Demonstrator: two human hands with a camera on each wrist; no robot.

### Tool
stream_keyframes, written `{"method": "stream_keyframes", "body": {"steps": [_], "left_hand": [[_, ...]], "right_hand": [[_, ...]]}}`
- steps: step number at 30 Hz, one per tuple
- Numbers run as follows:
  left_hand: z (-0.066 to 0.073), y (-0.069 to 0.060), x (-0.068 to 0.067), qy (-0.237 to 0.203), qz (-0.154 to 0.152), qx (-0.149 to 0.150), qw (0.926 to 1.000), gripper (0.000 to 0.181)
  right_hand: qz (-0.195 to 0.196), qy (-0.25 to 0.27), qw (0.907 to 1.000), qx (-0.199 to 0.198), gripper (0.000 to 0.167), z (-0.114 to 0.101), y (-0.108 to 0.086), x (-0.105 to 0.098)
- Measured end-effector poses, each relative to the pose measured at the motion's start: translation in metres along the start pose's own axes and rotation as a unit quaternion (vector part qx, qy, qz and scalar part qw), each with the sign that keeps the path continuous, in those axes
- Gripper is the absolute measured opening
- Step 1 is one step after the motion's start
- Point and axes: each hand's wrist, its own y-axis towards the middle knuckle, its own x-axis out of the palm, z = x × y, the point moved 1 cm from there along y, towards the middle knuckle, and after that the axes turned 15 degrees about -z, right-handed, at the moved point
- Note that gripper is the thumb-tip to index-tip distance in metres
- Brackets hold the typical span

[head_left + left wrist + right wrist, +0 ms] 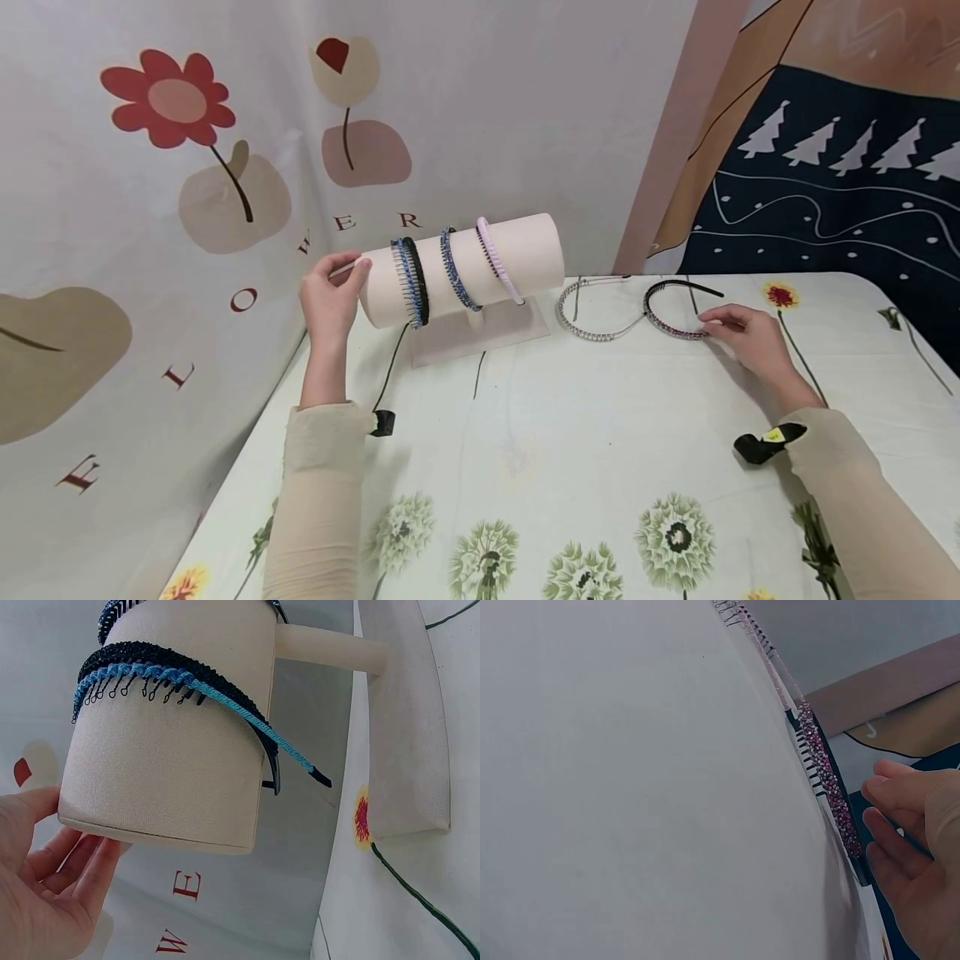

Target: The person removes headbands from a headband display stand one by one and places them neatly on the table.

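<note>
A padded cream roll on a stand [525, 250] is a headband display, seen in the head and left wrist views. My left hand [330, 296] holds its left end, with thumb and fingers at the rim [64, 877]. Around the roll sit a black headband with a blue toothed one [408, 283], a blue beaded headband [456, 271] and a lilac headband [497, 258]. On the table, my right hand [750, 342] is at one end of a black headband with pink beads [829, 780]. Its fingers are loosely bent beside that end; firm contact is unclear.
A clear, silvery headband [592, 335] lies left of the black one, their ends close together. The white flowered tablecloth [570, 450] covers the table. Behind hang a flower-printed cloth [510, 108] and a dark cloth with white trees [825, 208].
</note>
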Motion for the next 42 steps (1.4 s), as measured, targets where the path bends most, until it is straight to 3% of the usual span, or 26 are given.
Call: {"method": "stream_keyframes", "body": {"steps": [18,32,42], "left_hand": [[0.0,0.0,0.0,-0.004,-0.001,0.0,1.0,0.04],[0.001,0.0,0.0,-0.007,-0.001,-0.001,1.0,0.039],[0.001,-0.001,0.001,-0.008,-0.001,-0.007,0.9999,0.04]], "right_hand": [[-0.002,0.013,0.9996,-0.025,0.028,-0.009,0.001,0.01],[-0.006,0.042,0.996,-0.078,0.023,-0.025,0.01,0.026],[-0.037,0.089,0.9888,-0.114,0.024,-0.043,0.022,0.043]]}}
